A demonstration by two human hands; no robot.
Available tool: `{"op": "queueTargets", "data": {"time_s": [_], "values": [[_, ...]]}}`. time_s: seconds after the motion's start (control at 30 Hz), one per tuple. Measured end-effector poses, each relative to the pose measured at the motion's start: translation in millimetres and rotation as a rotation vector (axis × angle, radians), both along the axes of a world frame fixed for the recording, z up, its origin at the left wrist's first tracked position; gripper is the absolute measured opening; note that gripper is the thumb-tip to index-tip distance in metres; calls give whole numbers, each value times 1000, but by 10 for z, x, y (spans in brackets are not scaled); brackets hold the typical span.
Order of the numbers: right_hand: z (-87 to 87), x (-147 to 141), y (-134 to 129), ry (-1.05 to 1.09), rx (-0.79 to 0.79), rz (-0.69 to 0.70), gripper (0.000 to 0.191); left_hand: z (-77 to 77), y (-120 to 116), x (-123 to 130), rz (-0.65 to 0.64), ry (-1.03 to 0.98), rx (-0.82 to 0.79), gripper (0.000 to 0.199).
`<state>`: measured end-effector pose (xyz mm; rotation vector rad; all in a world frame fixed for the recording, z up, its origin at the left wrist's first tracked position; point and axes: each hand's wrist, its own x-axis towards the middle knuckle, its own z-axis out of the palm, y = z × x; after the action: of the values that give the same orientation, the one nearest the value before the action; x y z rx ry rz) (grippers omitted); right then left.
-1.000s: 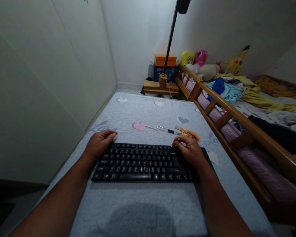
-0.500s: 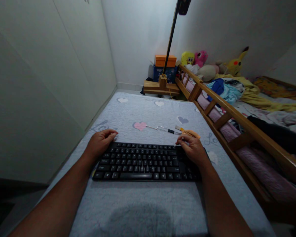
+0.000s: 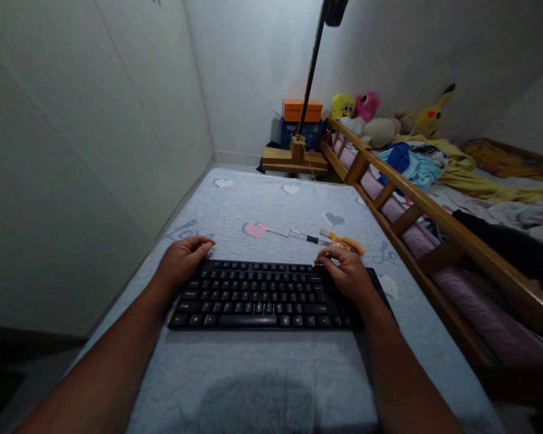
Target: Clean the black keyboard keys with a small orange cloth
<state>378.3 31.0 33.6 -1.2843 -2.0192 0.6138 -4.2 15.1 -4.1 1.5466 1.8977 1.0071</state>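
Observation:
A black computer keyboard (image 3: 253, 298) lies flat across a quilted, pale blue bed cover. My left hand (image 3: 184, 258) rests by its far left corner, fingers curled and thumb close against the index finger; anything between them is too small to make out. Over the keyboard's right part is my right hand (image 3: 346, 271), its fingertips pinched together at the far row of keys. Whatever the pinch holds is hidden, and this hand and forearm cover much of the number pad.
Beyond the keyboard lie a thin tool with a black grip (image 3: 312, 239), a yellow-handled brush (image 3: 328, 234) and an orange cloth (image 3: 349, 244). A wooden bed rail (image 3: 416, 199) runs along the right. A wardrobe (image 3: 95, 150) stands on the left, a wooden stand (image 3: 294, 160) at the back.
My right hand has moved a little left along the keyboard's far row, showing more of its right edge. My left hand stays at the corner.

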Motion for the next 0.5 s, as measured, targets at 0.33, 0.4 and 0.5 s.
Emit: {"op": "queueTargets", "data": {"time_s": [0.33,0.4,0.5], "values": [[67,111,10,-26,-19,-35,16,35,0,8,-12,-2,13,41],[72,115,0,-25,-30,-34,15,30,0,6,-8,1,7,42],[62,121,-13,-26,-28,-30,14,37,-2,10,-5,6,11,42]]}}
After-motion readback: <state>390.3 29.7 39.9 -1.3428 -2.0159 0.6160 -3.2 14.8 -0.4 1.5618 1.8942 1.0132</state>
